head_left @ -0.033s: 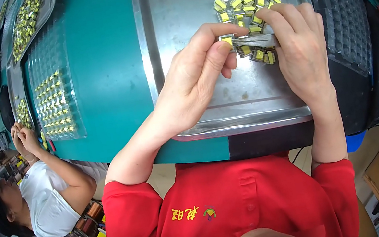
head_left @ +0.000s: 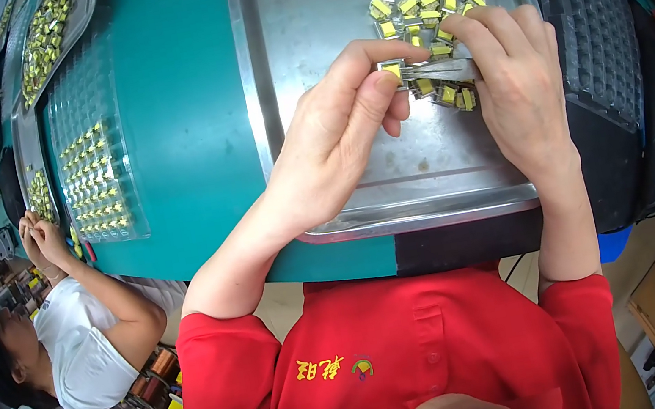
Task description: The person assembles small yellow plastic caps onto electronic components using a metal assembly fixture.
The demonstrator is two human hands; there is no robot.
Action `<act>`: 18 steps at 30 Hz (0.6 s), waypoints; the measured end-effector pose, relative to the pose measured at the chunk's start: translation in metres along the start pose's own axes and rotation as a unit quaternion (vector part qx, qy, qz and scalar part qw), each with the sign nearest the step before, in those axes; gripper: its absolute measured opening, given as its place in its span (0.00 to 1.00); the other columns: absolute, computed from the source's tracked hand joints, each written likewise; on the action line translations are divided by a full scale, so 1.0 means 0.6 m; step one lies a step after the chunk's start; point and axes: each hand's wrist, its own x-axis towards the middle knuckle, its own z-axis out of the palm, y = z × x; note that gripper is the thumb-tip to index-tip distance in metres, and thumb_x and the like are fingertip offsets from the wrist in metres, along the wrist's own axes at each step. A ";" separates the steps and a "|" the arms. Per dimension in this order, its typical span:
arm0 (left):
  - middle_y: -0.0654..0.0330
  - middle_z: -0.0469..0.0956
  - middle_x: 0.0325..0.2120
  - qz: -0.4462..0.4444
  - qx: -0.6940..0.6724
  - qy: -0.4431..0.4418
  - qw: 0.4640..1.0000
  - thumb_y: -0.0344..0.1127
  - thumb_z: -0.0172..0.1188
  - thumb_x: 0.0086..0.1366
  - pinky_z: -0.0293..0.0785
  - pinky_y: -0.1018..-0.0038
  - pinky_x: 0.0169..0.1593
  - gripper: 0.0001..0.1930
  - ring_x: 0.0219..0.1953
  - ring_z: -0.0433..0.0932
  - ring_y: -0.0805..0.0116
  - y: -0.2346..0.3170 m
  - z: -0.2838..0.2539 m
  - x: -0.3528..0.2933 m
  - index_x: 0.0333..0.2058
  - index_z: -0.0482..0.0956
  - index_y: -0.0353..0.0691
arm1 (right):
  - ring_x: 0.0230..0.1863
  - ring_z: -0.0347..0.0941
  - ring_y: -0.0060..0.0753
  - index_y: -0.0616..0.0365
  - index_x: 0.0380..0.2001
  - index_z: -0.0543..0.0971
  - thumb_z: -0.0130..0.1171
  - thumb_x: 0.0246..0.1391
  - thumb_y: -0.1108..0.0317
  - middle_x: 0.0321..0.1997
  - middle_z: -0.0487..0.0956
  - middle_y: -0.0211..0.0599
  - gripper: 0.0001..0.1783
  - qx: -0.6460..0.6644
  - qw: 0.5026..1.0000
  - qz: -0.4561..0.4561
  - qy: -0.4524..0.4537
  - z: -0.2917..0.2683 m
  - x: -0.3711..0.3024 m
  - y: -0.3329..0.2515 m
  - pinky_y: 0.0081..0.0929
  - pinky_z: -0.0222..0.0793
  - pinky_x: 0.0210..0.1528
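While L fingers (head_left: 376, 101) pinch yellow pc (head_left: 392, 70), R fingers (head_left: 481, 39) grip metal tool (head_left: 446, 71), shirt (head_left: 240, 381) w/ lettering (head_left: 320, 368)

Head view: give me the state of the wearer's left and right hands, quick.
Left hand: closed, holding a yellow-taped transformer between thumb and fingers.
Right hand: closed, holding metal tweezers pointed at that transformer.
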 end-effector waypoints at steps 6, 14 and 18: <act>0.65 0.69 0.28 -0.014 -0.048 -0.001 0.999 0.41 0.39 0.79 0.66 0.82 0.43 0.20 0.32 0.66 0.79 -0.007 0.003 -0.001 0.56 0.71 0.34 | 0.39 0.70 0.33 0.51 0.40 0.80 0.58 0.45 0.72 0.33 0.75 0.27 0.15 -0.024 1.000 -0.009 0.004 0.005 0.002 -0.004 0.31 0.64 0.41; 0.65 0.69 0.28 0.006 -0.038 0.008 0.999 0.42 0.38 0.79 0.66 0.81 0.43 0.20 0.32 0.67 0.78 -0.011 0.001 0.000 0.56 0.71 0.35 | 0.41 0.69 0.40 0.53 0.44 0.79 0.55 0.40 0.85 0.41 0.77 0.33 0.25 0.031 0.999 -0.012 0.004 0.005 0.001 0.009 0.35 0.63 0.45; 0.64 0.69 0.28 0.014 -0.018 0.002 1.000 0.40 0.38 0.79 0.66 0.81 0.42 0.19 0.32 0.66 0.78 -0.004 0.004 -0.001 0.56 0.71 0.34 | 0.43 0.69 0.42 0.54 0.45 0.78 0.54 0.39 0.87 0.43 0.77 0.34 0.26 0.035 0.999 0.000 0.004 -0.001 -0.001 0.007 0.36 0.63 0.47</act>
